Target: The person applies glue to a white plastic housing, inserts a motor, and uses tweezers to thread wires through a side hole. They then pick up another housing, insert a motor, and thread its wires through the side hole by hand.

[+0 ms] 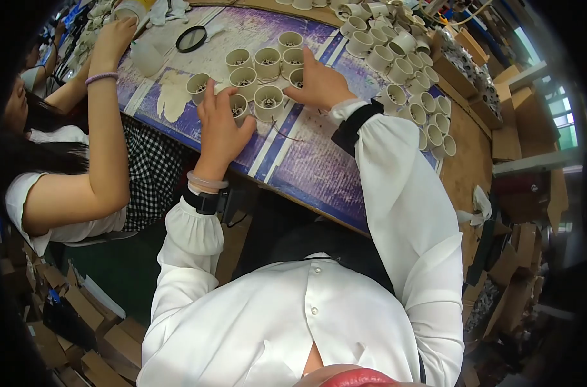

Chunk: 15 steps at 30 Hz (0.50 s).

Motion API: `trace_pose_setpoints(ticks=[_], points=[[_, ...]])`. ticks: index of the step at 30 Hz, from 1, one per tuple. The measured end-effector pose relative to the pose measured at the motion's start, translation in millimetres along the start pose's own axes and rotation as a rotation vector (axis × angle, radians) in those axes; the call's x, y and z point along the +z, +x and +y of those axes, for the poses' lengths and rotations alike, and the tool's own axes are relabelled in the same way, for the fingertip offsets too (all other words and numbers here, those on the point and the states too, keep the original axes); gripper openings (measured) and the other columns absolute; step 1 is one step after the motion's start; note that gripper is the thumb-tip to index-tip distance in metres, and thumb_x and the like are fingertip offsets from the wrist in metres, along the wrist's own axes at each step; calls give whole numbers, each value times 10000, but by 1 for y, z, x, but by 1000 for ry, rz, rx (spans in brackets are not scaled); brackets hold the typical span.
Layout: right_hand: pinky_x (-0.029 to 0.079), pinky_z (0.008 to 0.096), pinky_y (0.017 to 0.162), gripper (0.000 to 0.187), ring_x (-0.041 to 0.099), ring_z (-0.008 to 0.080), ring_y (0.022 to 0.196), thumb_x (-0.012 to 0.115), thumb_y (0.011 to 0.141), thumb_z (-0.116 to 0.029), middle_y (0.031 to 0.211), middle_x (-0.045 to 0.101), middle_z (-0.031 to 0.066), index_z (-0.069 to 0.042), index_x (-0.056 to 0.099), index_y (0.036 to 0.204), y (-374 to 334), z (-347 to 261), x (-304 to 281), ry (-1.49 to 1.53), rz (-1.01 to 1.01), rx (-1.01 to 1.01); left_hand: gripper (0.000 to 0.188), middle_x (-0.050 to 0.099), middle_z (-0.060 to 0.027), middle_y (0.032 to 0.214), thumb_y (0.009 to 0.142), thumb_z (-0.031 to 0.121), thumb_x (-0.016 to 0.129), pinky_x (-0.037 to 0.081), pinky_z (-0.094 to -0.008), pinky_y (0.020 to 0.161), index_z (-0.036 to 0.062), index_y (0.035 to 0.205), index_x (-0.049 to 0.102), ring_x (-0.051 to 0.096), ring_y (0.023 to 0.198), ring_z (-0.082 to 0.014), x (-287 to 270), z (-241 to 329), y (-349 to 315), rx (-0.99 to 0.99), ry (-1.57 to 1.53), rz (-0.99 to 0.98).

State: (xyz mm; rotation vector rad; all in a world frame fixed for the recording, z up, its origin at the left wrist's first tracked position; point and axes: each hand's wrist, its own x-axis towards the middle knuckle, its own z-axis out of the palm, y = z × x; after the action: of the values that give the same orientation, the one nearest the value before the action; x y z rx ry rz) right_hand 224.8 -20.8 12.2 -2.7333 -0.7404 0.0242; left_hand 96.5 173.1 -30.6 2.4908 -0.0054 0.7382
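Note:
Several off-white round cups [268, 62] with small metal parts and thin wires inside stand in a cluster on the purple table, between my hands. My left hand [220, 132] is at the cluster's near left side. Its fingers are spread beside a near cup [239, 108] and seem to touch it. On the right side, my right hand [326, 85] has its index finger stretched forward and its thumb apart, against a cup [296, 79] partly hidden by the hand. A thin dark wire [286, 134] trails from the nearest cup [268, 103] onto the table.
Many similar cups [402, 44] crowd the table's far right, some tipped over. Cardboard boxes [458, 61] with metal parts stand beyond them. A black ring [191, 39] and a translucent container [146, 58] lie to the left, near a co-worker's arm [106, 142].

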Motion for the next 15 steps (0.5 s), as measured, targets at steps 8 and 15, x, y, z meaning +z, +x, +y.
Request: trace_pose_setpoints(ticks=[8, 15], points=[[526, 432, 797, 930, 649, 387, 940, 661, 723, -392, 1096, 632, 257, 16, 223, 1436, 39, -1, -2, 19, 14, -44, 625, 260, -305, 1452, 705, 195, 704, 279, -507, 1076, 40, 1259, 458, 308, 1290, -484, -2, -16, 16, -63, 27, 34], [517, 411, 848, 866, 632, 391, 978, 660, 740, -342, 1117, 625, 255, -6, 263, 1432, 9, 9, 1, 77, 34, -221, 669, 249, -283, 1458, 714, 229, 723, 218, -576, 1079, 67, 1302, 448, 219, 1333, -497, -9, 34, 0, 51, 112, 50]])
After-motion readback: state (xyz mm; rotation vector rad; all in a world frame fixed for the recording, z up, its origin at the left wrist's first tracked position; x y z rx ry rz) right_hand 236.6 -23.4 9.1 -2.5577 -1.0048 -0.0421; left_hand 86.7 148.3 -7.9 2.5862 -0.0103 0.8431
